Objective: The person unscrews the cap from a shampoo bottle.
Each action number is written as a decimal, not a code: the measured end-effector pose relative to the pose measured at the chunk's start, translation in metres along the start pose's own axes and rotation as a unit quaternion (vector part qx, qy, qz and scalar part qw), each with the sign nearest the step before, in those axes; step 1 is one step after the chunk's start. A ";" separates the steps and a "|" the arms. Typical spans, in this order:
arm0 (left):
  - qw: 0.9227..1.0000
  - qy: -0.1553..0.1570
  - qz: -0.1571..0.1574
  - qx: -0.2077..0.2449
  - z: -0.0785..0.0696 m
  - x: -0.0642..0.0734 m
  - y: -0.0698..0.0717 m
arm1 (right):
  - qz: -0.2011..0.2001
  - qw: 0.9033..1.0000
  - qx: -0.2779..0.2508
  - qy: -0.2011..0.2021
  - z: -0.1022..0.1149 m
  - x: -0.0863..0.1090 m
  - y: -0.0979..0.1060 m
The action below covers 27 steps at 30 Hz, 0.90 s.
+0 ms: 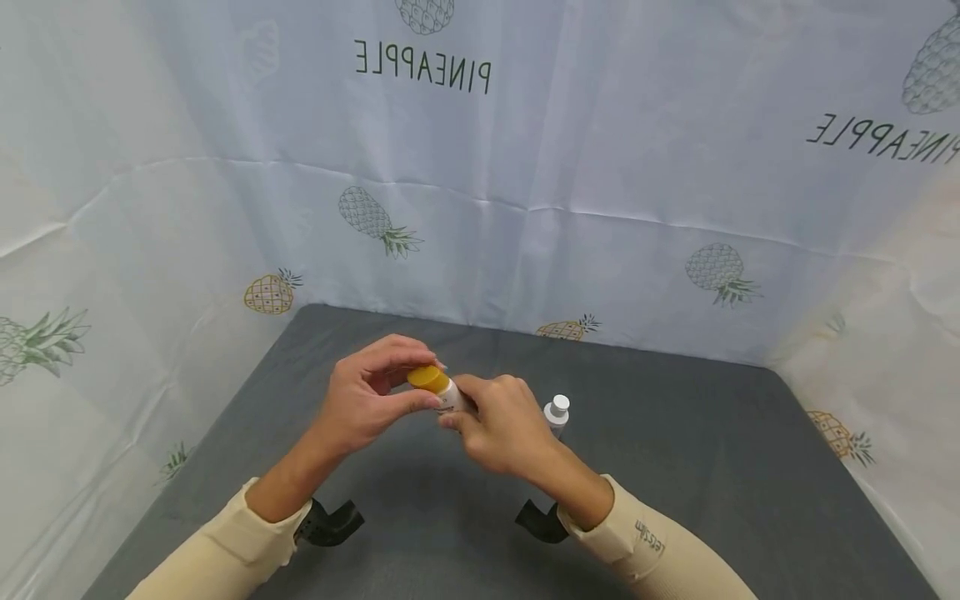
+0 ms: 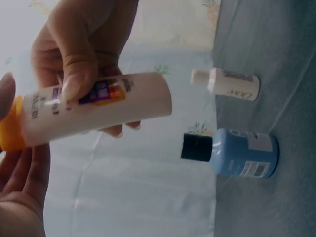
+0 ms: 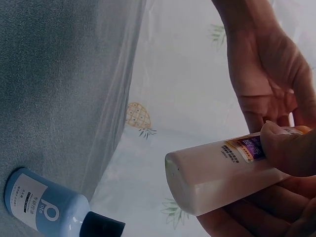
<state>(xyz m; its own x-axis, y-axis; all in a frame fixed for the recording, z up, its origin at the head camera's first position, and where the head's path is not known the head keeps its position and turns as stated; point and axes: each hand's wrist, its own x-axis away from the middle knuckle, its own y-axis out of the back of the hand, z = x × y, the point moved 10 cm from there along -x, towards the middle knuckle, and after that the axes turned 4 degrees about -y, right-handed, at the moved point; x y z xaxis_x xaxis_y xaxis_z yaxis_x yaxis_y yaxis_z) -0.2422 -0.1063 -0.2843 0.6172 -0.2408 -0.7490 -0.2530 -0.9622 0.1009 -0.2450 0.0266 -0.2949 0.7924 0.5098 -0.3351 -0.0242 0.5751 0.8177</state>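
A white bottle (image 1: 452, 398) with a yellow cap (image 1: 428, 378) and a purple-orange label is held tilted above the table, between both hands. My right hand (image 1: 510, 422) grips its body, the thumb lying across the label in the left wrist view. At the other end, my left hand (image 1: 367, 396) pinches the bottle around the cap with thumb and fingers. The bottle's flat base (image 3: 182, 183) points toward the right in the head view, hidden there behind the right hand.
A small white bottle (image 2: 234, 84) with a white cap stands on the grey-covered table (image 1: 675, 467), beyond the right hand. Near it stands a blue bottle (image 2: 247, 153) with a black cap, hidden in the head view. A pineapple-print curtain (image 1: 480, 167) surrounds the table's back and sides.
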 end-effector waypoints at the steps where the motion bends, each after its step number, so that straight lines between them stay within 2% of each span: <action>1: 1.000 -0.004 0.009 0.012 -0.001 0.000 -0.001 | 0.000 1.000 -0.001 -0.001 0.000 0.000 0.000; 6: 0.996 -0.037 0.061 0.062 -0.010 -0.003 -0.004 | -0.006 1.000 0.002 -0.001 -0.001 -0.002 0.002; 9: 0.995 -0.042 0.074 0.054 -0.012 -0.003 -0.003 | -0.006 1.000 0.001 -0.001 -0.001 -0.002 0.002; 14: 0.997 -0.037 0.067 0.024 -0.010 -0.003 0.001 | -0.005 1.000 -0.001 -0.005 -0.003 -0.002 0.000; 21: 0.998 -0.033 0.058 0.011 -0.007 -0.002 0.006 | 0.005 1.000 0.000 -0.013 -0.006 -0.002 -0.004; 24: 0.996 -0.022 0.079 0.044 -0.005 -0.003 0.005 | 0.008 1.000 0.000 -0.011 -0.007 -0.003 -0.004; 27: 0.989 0.001 0.116 0.091 -0.002 -0.003 0.002 | 0.012 1.000 -0.005 -0.007 -0.007 -0.003 -0.005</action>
<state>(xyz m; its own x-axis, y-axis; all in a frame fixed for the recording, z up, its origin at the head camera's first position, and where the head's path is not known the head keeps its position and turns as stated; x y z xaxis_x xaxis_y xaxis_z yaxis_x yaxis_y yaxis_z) -0.2424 -0.1074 -0.2808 0.5282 -0.4525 -0.7184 -0.5180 -0.8422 0.1496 -0.2515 0.0267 -0.3010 0.7997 0.5151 -0.3085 -0.0499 0.5690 0.8208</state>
